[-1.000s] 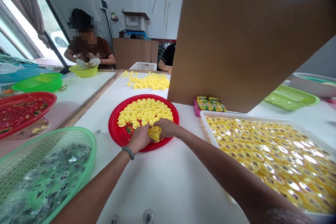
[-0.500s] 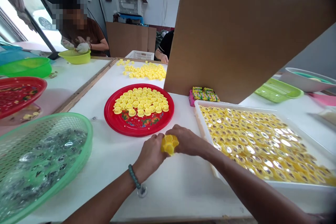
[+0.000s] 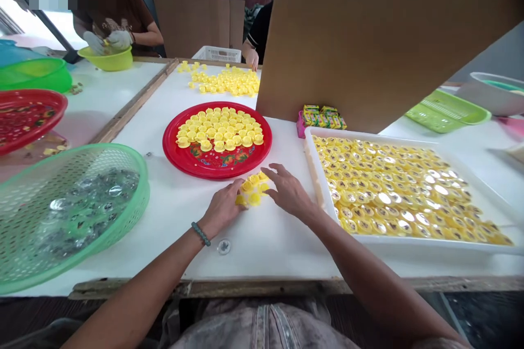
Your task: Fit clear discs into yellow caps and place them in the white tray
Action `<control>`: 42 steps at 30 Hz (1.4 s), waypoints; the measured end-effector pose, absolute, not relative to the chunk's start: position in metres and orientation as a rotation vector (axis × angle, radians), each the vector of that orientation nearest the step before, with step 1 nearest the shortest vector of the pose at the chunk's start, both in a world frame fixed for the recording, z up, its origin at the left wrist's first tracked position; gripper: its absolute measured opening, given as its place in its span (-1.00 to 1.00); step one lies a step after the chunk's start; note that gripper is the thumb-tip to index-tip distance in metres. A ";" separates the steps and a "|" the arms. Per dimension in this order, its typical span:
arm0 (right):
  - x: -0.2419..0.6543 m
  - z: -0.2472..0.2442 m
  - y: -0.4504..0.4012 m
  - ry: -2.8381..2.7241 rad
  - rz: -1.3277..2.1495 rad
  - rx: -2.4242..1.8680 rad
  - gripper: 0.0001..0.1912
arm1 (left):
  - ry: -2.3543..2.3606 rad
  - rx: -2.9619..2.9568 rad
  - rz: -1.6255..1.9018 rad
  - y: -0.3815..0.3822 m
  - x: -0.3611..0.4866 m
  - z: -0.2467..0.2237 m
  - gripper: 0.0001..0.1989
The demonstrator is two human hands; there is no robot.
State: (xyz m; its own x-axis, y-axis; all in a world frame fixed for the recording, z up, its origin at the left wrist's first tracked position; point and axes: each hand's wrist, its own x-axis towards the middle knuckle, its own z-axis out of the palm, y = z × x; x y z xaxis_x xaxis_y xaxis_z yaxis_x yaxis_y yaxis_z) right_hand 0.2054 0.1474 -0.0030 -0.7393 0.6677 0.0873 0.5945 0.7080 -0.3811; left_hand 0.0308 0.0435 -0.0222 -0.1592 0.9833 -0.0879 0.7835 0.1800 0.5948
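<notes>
Several small yellow pieces [image 3: 252, 190] lie in a loose cluster on the white table, between my two hands. My left hand [image 3: 224, 206] rests at the cluster's left side, its fingertips against the pieces; whether it grips any is hidden. On the other side my right hand [image 3: 286, 191] has its thumb and fingers apart, close to the pieces. Just beyond, a red round tray [image 3: 176, 158] holds many yellow cup-shaped pieces [image 3: 219, 133]. A clear round disc [image 3: 224, 246] lies near my left wrist.
To the right is a white tray [image 3: 323, 191] of yellow pieces with shiny tops. A green basket [image 3: 141, 185] of clear parts stands left. Behind are a cardboard panel [image 3: 347, 38], a pink box [image 3: 301, 124] and a person's hand [image 3: 251, 57].
The yellow pieces, bunched between my hands before, are now spread on the table. My right hand has opened and moved off them. The view has tilted down.
</notes>
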 end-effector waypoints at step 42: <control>0.235 -0.010 0.063 -2.319 1.293 -0.849 -0.74 | 1.454 0.951 1.147 -0.022 0.076 -0.026 -0.76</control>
